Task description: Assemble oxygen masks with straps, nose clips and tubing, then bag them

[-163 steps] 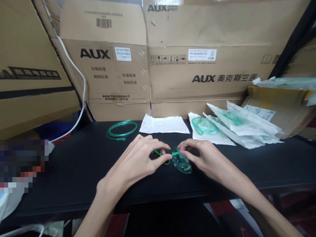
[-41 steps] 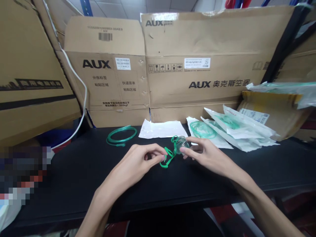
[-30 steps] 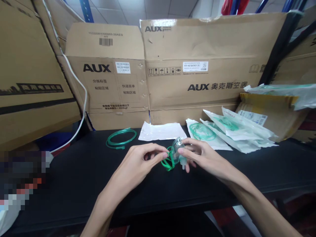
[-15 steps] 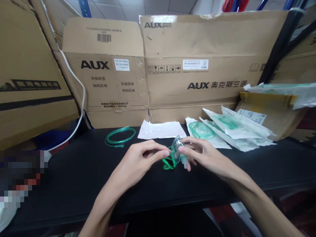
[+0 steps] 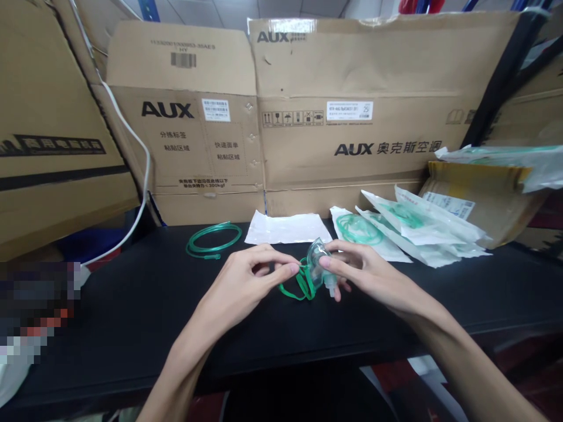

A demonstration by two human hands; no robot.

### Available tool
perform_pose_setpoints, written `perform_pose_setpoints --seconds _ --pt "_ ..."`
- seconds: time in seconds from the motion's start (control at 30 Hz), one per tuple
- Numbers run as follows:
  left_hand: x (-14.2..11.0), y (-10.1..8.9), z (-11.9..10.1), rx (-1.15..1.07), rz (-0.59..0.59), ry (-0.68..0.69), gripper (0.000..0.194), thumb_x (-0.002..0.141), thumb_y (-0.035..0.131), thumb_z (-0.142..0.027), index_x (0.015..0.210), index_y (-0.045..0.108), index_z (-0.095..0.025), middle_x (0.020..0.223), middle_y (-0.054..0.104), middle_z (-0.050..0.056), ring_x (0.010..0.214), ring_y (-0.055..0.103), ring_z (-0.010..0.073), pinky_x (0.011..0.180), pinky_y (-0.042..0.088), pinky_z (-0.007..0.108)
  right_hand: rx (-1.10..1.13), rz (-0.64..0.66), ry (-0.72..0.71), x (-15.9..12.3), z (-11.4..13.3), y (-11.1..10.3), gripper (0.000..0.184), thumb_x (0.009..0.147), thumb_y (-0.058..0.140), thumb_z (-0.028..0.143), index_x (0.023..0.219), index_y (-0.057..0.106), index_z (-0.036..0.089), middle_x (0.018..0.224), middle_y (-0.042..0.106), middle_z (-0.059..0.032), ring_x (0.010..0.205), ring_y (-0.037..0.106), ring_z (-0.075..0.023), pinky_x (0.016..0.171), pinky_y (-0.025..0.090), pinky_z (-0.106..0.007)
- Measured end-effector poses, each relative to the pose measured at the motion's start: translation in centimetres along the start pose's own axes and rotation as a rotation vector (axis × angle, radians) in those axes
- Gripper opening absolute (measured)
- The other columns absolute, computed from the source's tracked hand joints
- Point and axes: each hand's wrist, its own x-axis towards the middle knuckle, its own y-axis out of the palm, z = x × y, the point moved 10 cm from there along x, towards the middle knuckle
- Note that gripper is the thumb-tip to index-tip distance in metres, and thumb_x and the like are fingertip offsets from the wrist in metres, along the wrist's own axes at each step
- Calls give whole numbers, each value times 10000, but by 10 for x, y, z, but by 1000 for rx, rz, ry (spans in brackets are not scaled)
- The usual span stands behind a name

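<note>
A clear oxygen mask is held above the black table by my right hand, its thumb on the shell and its fingers behind. The pale connector of the mask points downward. From the mask's left side hangs a looped green elastic strap. My left hand pinches part of this strap between thumb and forefinger, close to the mask's edge. The exact spot of the pinch is partly hidden by the fingertips.
Coiled green tubing lies at the back left of the table. Beside it is a flat white pouch. Several packaged mask sets are piled at the right, against a small carton. Large cardboard boxes stand behind.
Earlier the mask lay low on the table between my hands. My right hand has since lifted and turned it upright, connector down. My left hand's pinch has shifted along the strap toward the mask.
</note>
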Motion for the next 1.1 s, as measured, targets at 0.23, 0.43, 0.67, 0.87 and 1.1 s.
perform_pose_setpoints --seconds 0.23,0.43,0.67,0.87,1.1 --pt "-2 1 -3 18 0 15 278 900 637 -512 908 797 -285 780 626 -3 681 485 155 648 374 284 -13 29 -14 2 1 3 259 912 626 477 954 607 223 653 651 33 600 621 -159 594 418 -288" --pt "-2 3 -7 12 23 33 274 906 632 -493 908 797 -273 753 588 0 667 461 153 633 368 281 -44 -9 -5 2 -1 -1 303 894 649 491 1016 610 217 653 649 37 586 621 -163 592 410 -293" --pt "-1 10 -6 -48 73 12 263 906 634 -499 921 801 -296 756 568 -10 680 470 147 620 358 275 -53 12 -18 1 -1 3 318 886 645 522 1003 615 229 652 650 38 579 620 -162 580 418 -294" --pt "-1 23 -1 -169 179 -51 280 912 629 -487 893 803 -268 791 607 -17 677 468 134 627 358 270 -29 45 -27 3 -3 7 270 903 651 455 1011 612 211 651 650 38 566 608 -144 567 407 -277" --pt "2 18 9 -256 55 -112 245 894 667 -466 952 810 -275 891 734 -7 861 612 193 781 422 288 -236 -287 -169 -6 14 -15 295 888 685 435 1116 635 255 812 636 7 667 578 -159 676 461 -316"
